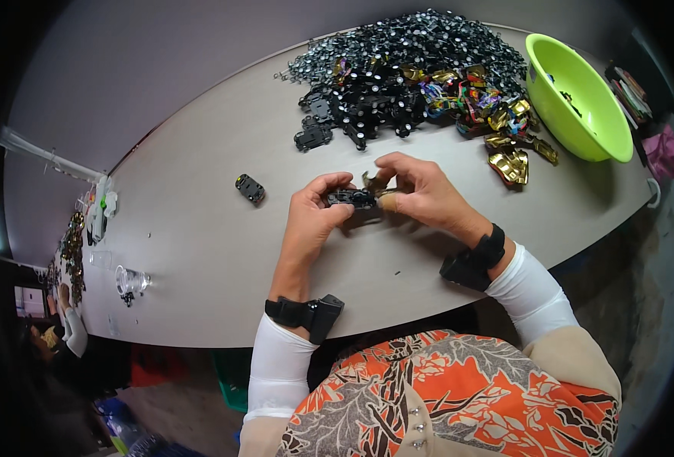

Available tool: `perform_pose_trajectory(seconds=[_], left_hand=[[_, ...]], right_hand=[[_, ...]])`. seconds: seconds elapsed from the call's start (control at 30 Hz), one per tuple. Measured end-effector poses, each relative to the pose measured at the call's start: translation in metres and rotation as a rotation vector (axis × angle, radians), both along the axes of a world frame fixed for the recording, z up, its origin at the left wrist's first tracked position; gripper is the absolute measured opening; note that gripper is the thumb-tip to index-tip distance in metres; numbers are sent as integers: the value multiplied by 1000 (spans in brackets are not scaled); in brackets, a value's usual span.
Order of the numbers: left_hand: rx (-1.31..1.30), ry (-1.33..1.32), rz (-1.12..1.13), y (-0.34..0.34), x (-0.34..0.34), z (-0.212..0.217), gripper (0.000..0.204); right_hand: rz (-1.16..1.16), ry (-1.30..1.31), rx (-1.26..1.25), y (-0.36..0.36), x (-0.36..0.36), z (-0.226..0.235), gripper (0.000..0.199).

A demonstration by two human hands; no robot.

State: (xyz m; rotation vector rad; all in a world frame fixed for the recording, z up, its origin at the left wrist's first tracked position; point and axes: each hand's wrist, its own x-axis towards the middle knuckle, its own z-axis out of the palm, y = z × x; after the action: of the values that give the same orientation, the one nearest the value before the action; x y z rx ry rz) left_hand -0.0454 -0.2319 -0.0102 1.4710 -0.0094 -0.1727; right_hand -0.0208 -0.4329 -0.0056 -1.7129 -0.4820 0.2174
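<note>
My left hand is closed on a black toy car chassis, thumb on the near side and fingers on the far side. Right beside it, my right hand pinches a dark gold, shiny toy car shell against or close to the chassis. Its fingers hide part of the shell, so I cannot tell whether the two pieces are joined. To the left of my hands, a small toy car rests with its black underside up.
Beyond my hands lie heaps of wheel axles, black chassis and shiny shells. A lime-green basin stands at the far right. At left are a clear plastic cup and another person's arm.
</note>
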Motion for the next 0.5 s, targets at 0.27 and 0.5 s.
perform_pose_trajectory(seconds=[0.27,0.5], left_hand=[[-120,46,-39,-16,-4,-4,33],[-49,80,-16,-14,-5,-7,22]], right_hand=[[-45,-509,-228,5,-7,-9,39],[47,34,-37,1,-11,2,39]])
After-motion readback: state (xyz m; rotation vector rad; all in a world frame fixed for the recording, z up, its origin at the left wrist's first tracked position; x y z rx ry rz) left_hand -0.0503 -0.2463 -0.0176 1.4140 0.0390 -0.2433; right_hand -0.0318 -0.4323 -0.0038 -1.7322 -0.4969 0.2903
